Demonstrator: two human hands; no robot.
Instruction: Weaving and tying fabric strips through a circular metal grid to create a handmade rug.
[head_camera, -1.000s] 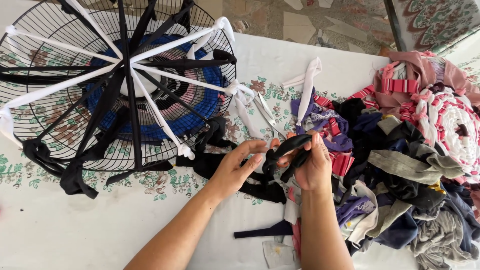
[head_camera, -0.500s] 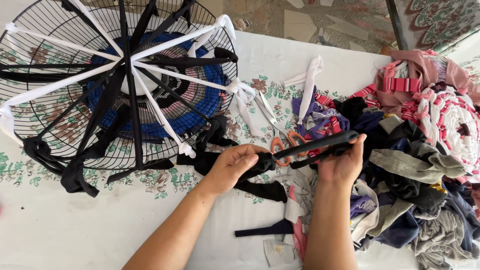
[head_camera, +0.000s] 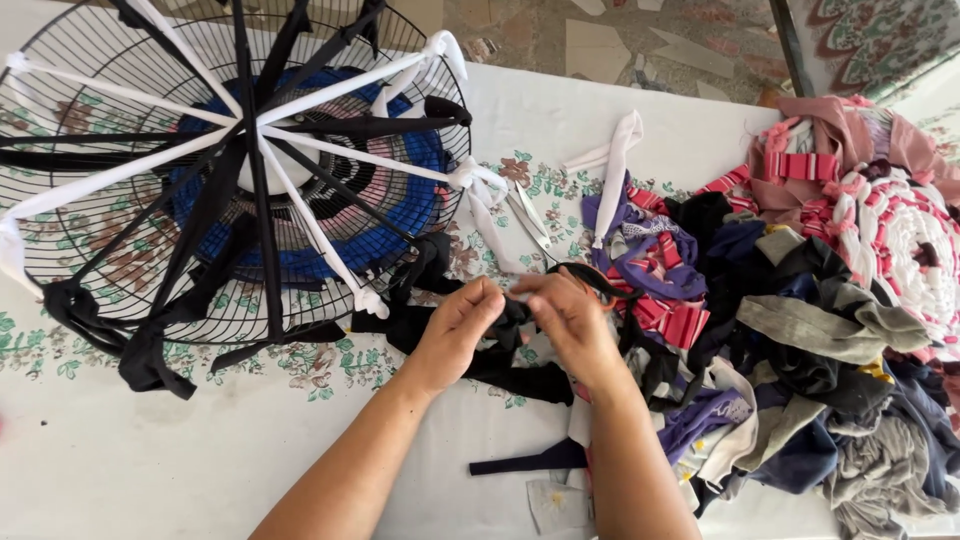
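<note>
Tablecloth (head_camera: 120, 470) white, floral-bordered; tiled floor (head_camera: 620, 45) beyond.

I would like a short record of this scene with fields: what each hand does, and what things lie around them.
left hand: pinches a black fabric strip at its fingertips
right hand: meets the left hand on the same strip
wire fan guard: left of the hands, white and black strips tied across it, blue and pink weaving at its middle
fabric scrap pile: right of the hands, mixed colours
woven round mat: far right, pink and white
surface: floral tablecloth
</note>
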